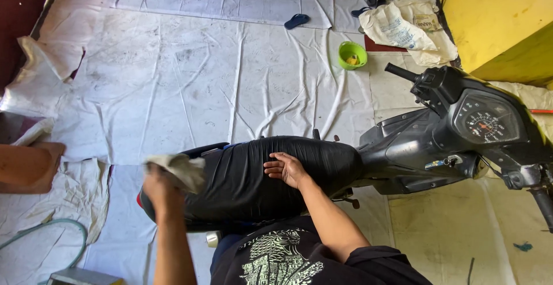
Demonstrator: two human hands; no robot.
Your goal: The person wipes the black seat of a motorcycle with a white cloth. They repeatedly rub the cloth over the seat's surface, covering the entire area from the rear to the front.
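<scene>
Wiping looks under way: the left hand (163, 188) grips a crumpled rag (183, 168) at the rear of the black seat (276, 173), the right hand (288, 168) lies open and flat just ahead of it, so the next stroke likely needs a firm brace.

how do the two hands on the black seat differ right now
The left hand is closed around a pale rag at the rear of the black seat; the right hand holds nothing. The left looks blurred, the right sharp. The right lies flat, fingers spread, mid-seat. Both are bare and over the same seat.
</scene>
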